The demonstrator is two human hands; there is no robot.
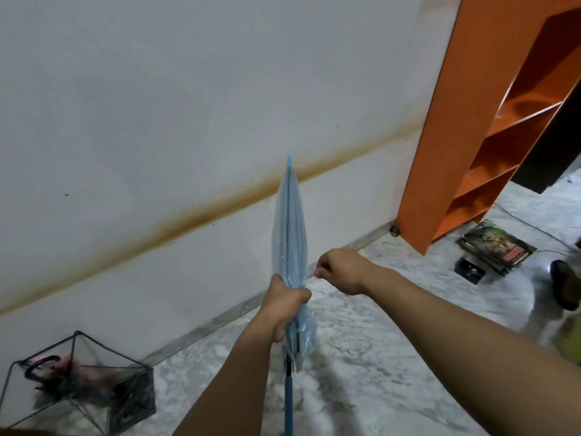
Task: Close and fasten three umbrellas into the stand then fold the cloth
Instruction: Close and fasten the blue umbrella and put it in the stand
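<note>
The left hand [284, 305] is wrapped tight around the gathered canopy of a pale blue translucent umbrella [289, 234], gripping it near the lower part of the folds, with the fabric bunched out below the fist. The umbrella stands nearly upright in front of the person, its small blue tip [289, 160] pointing up toward the wall and its blue shaft [288, 404] running down to the bottom edge of the view. The right hand [341, 270] is just beside the canopy on its right, fingers curled in and pinching something thin at the canopy's edge; what it pinches is too small to tell.

Low at the left, near the wall, sits a black wire-frame stand [78, 382] with mesh sides, holding a dark handle and pinkish and dark folded fabric, too blurred to read well. The floor [393, 357] is pale marbled stone. A brown stain [201, 217] runs slantwise across the white wall [188, 89]. At the right stands an orange shelf unit [490, 136], and beside its foot a stack of books [498, 247] lies on the floor, with a thin cable [528, 223] trailing nearby.
</note>
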